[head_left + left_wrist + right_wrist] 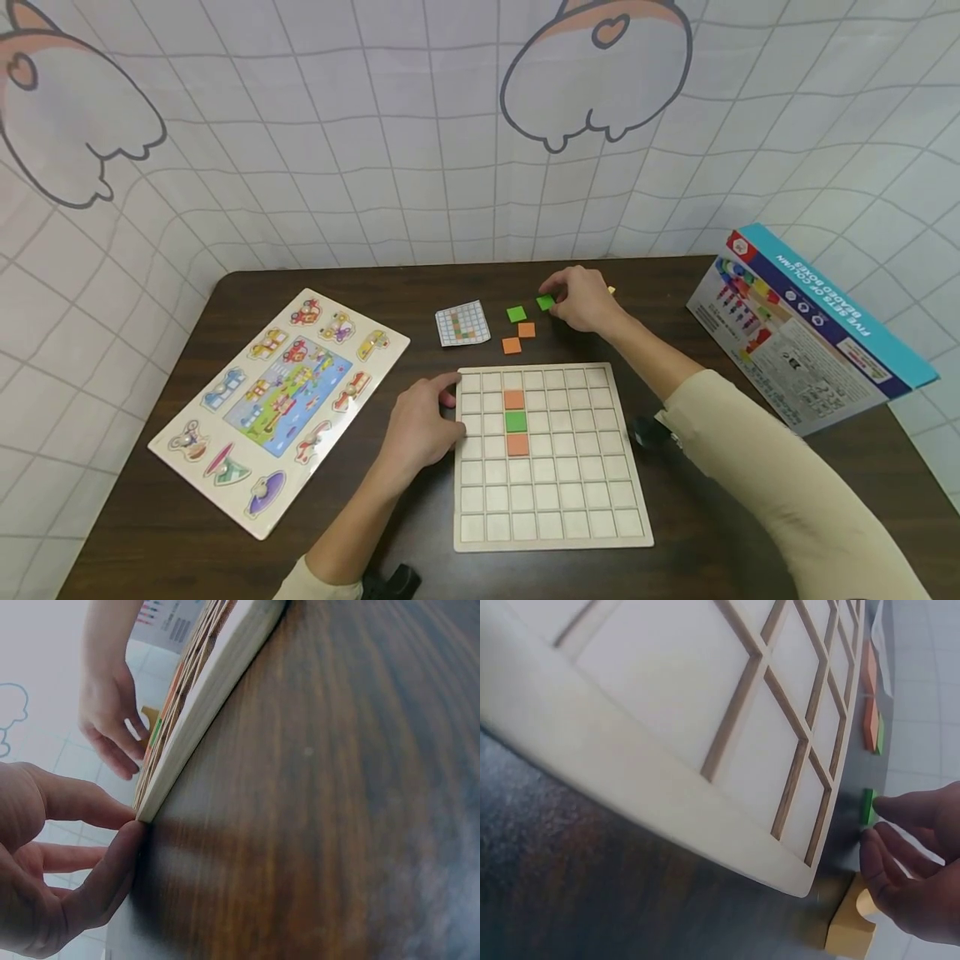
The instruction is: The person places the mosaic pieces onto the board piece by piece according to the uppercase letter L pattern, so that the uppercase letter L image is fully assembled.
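Note:
A pale wooden grid board [552, 540] lies in front of me, with two orange tiles and a green tile [515, 422] stacked in one column of its cells. My left hand [422, 423] holds the board at its left edge, thumb and fingertips against the rim near the far corner. Beyond the board's far right corner, my right hand [583, 298] pinches another green tile [545, 302] between thumb and fingertips. Beside it lie a loose green tile [516, 314] and two orange tiles [527, 330]. In the right wrist view a yellow piece [850, 930] sits near the fingers.
A small pattern card [462, 324] with a coloured grid rests behind the board. To the left lies a picture puzzle board [335, 336]. On the right a large printed box [795, 350] stands tilted. A patterned white curtain [375, 167] hangs along the table's back edge.

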